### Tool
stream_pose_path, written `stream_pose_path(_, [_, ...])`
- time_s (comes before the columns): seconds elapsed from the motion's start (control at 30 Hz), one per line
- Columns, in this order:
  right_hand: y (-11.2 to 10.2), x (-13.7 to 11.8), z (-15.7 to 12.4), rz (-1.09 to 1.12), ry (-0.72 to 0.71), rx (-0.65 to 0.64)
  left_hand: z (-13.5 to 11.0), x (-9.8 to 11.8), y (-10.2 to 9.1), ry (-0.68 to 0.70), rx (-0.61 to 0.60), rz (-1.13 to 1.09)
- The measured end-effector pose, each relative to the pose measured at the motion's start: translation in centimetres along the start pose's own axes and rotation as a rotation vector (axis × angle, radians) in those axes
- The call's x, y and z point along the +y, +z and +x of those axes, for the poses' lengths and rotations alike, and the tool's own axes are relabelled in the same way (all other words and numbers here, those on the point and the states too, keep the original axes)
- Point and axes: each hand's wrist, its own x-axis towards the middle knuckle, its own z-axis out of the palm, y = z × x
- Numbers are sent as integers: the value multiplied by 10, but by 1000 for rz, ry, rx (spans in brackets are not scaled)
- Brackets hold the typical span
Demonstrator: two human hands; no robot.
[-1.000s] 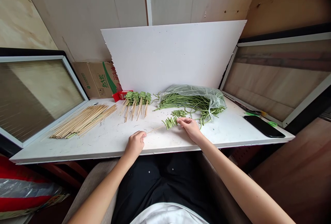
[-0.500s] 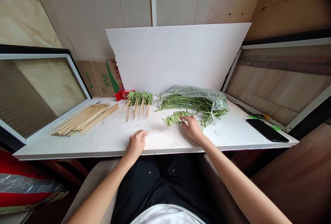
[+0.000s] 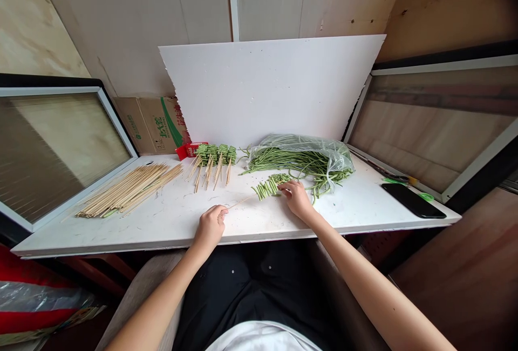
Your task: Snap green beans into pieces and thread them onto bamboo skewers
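Note:
My left hand is closed round the blunt end of a thin bamboo skewer, which slants up to the right over the table. Cut long bean pieces sit side by side across the skewer's far part. At the far end of that row my right hand pinches a bean piece, mostly hidden by its fingers. Just behind lies a small heap of cut beans. Whole long beans spill from a clear plastic bag beyond the right hand.
Finished bean skewers are stacked at the back, beside a red packet. Loose bamboo skewers lie on the left of the white table. A black phone and scissors lie on the right. A white board stands behind.
The view has shifted slightly, so the table things appear a little further left. Both hands keep nearly the same place, the left still on the skewer and the right still at the bean row's end.

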Motion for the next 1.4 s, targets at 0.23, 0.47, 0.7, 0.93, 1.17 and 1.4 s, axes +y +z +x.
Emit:
stream_pose_path(0.23, [-9, 3, 5, 444, 243, 91, 0, 0, 0, 3, 2, -5])
stream_pose_path(0.47, [-14, -4, 3, 817, 375, 16, 1, 5, -2, 5, -2, 9])
stream_pose_path(0.7, [-14, -3, 2, 810, 389, 11, 1, 5, -2, 13, -6, 8])
stream_pose_path(0.93, [-15, -5, 1, 803, 381, 14, 1, 5, -3, 11, -11, 18])
stream_pose_path(1.17, [-14, -6, 1, 803, 374, 5, 1, 3, -2, 4, -13, 24])
stream_pose_path(1.4, [-16, -10, 0, 780, 387, 12, 1, 2, -1, -1, -16, 22])
